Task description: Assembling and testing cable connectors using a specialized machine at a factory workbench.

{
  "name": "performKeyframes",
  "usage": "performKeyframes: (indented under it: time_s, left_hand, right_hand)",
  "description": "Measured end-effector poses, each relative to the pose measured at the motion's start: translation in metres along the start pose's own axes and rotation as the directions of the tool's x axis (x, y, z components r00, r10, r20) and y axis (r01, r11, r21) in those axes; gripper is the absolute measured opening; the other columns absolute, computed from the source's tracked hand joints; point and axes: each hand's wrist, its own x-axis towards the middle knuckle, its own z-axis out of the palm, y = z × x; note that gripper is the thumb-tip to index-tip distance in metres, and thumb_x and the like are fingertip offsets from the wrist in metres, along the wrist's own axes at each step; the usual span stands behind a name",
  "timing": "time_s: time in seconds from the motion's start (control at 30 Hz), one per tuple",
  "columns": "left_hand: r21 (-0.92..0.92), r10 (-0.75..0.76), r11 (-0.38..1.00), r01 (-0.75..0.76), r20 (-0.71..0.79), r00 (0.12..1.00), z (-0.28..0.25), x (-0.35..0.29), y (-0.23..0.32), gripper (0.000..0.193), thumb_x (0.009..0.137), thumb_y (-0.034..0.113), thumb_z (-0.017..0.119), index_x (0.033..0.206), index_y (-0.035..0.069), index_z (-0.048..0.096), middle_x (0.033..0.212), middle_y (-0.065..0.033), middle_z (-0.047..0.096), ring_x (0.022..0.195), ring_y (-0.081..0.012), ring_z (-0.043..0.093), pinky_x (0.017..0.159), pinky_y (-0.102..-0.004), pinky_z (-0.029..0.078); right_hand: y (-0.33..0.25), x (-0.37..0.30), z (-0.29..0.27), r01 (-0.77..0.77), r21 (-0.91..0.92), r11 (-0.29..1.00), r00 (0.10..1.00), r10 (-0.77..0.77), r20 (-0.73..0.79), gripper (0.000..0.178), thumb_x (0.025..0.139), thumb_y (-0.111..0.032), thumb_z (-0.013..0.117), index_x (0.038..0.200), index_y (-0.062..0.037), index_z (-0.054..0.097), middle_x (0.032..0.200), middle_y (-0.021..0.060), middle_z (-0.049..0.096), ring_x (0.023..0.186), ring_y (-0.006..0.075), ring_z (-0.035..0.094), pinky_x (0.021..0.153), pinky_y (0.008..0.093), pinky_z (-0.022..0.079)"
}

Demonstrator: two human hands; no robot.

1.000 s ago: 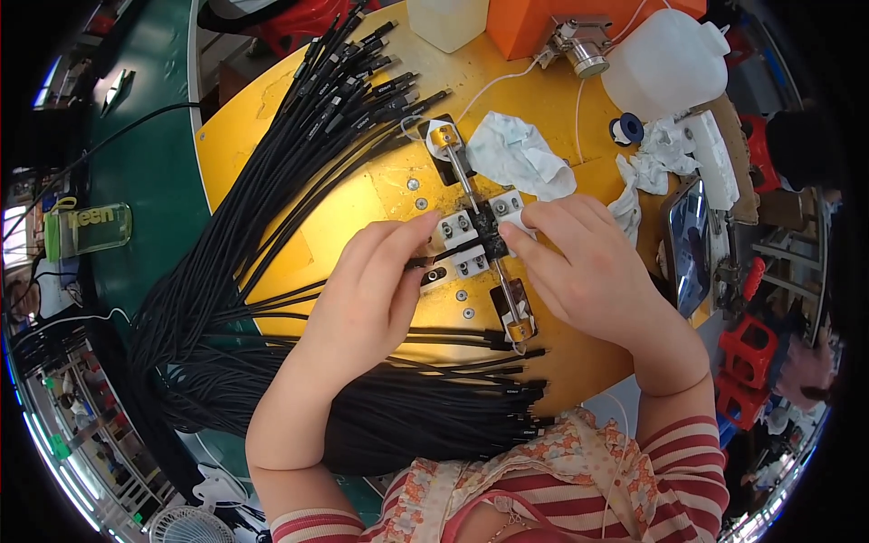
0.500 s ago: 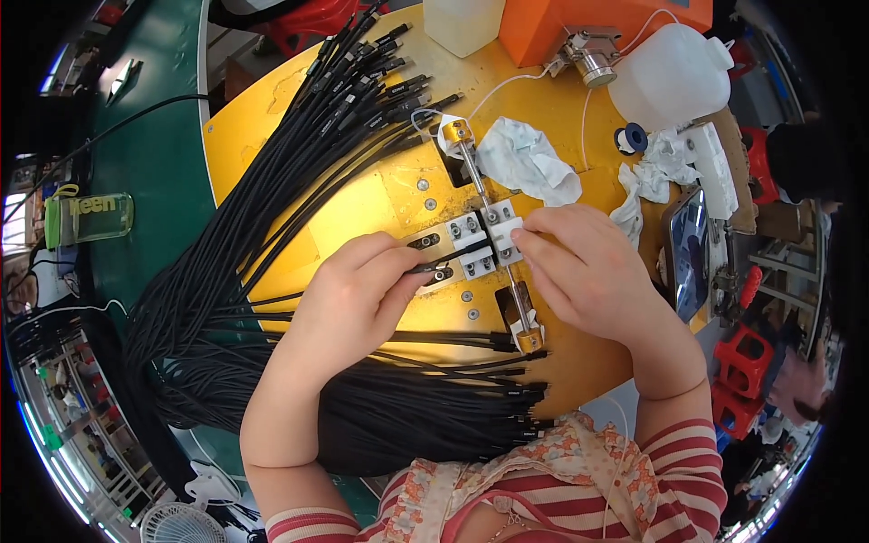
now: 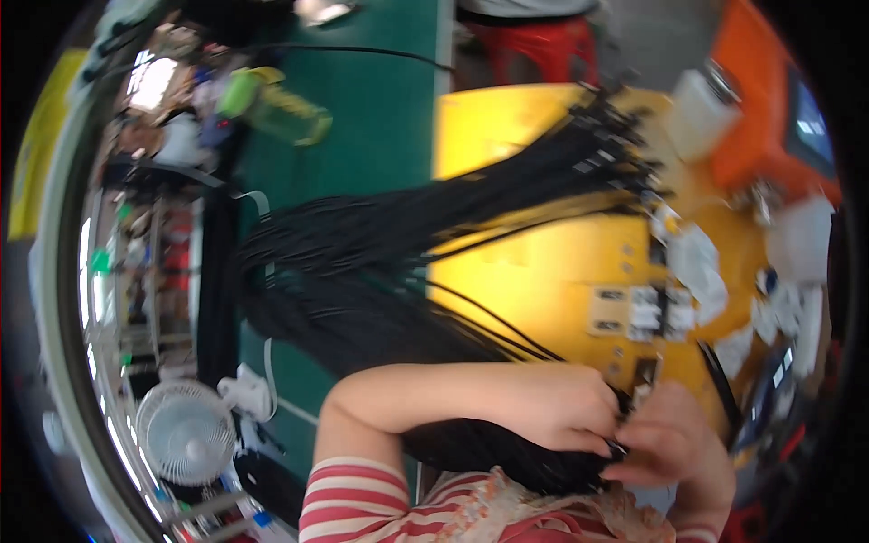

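Both hands are low over the near bundle of black cables [image 3: 516, 452], close to its plug ends, in a picture smeared by motion. My left hand [image 3: 575, 412] is closed around a black cable, and its fingertips are partly hidden. Almost touching it is my right hand [image 3: 665, 439], its fingers bent toward the left hand; blur hides whether they grip anything. Beyond them, on the yellow plate, is the white clamping fixture [image 3: 644, 312], with neither hand on it. The far bundle of black cables [image 3: 507, 181] spreads toward the upper right.
Crumpled white tissue [image 3: 701, 271] lies beside the fixture. Farther right are an orange machine [image 3: 756, 100], white jugs, a phone [image 3: 769, 398] and a long black strip [image 3: 720, 385]. A green bottle [image 3: 290, 118] and a white fan [image 3: 187, 433] stand at left.
The view has swung left. Both hands have left the white fixture and come nearer my body, over the near cable ends. My right hand has let go of the fixture.
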Motion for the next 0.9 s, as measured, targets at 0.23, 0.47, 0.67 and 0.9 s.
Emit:
performKeyframes:
  time_s: [0.23, 0.47, 0.67, 0.9]
  left_hand:
    - [0.157, -0.015, 0.987, 0.016, -0.006, 1.0, 0.018, 0.001, -0.007, 0.015, 0.085, 0.015, 0.065, 0.088, 0.0, 0.066, 0.079, -0.0164, 0.059, 0.079, -0.037, 0.06, 0.069, -0.0431, 0.049]
    - [0.535, -0.082, 0.822, 0.196, -0.231, 0.97, -0.012, -0.006, 0.017, 0.032, 0.08, 0.025, 0.074, 0.097, 0.0, 0.065, 0.089, -0.0172, 0.064, 0.081, -0.038, 0.063, 0.071, -0.0434, 0.052]
    - [0.456, -0.183, 0.851, 0.26, -0.207, 0.961, -0.012, -0.001, 0.009, 0.03, 0.086, 0.024, 0.066, 0.078, -0.005, 0.065, 0.076, -0.0205, 0.064, 0.076, -0.0393, 0.063, 0.069, -0.0447, 0.052]
    - [0.374, -0.15, 0.901, 0.221, -0.209, 0.966, 0.016, 0.008, -0.008, 0.029, 0.089, 0.024, 0.062, 0.081, -0.003, 0.064, 0.079, -0.0192, 0.064, 0.077, -0.039, 0.063, 0.07, -0.045, 0.052]
  right_hand:
    - [-0.019, -0.011, 0.007, -0.199, -0.083, 0.976, 0.98, 0.2, -0.003, 0.026, 0.062, -0.006, 0.081, 0.08, -0.0087, 0.063, 0.071, 0.0046, 0.061, 0.059, 0.0243, 0.057, 0.054, 0.0358, 0.041]
    - [-0.014, -0.023, -0.018, -0.312, -0.246, 0.918, 0.95, 0.305, -0.065, 0.023, 0.063, 0.006, 0.072, 0.079, -0.0045, 0.058, 0.075, 0.0086, 0.059, 0.067, 0.0271, 0.057, 0.062, 0.0348, 0.044]
    - [-0.005, -0.036, -0.015, -0.467, -0.136, 0.874, 0.857, 0.409, -0.313, 0.023, 0.067, 0.011, 0.068, 0.083, -0.001, 0.057, 0.084, 0.0102, 0.056, 0.078, 0.0236, 0.055, 0.072, 0.0306, 0.043]
    - [-0.006, -0.031, -0.007, -0.471, -0.159, 0.868, 0.871, 0.429, -0.241, 0.026, 0.068, 0.009, 0.071, 0.088, -0.0018, 0.059, 0.091, 0.011, 0.055, 0.084, 0.023, 0.055, 0.077, 0.0288, 0.043]
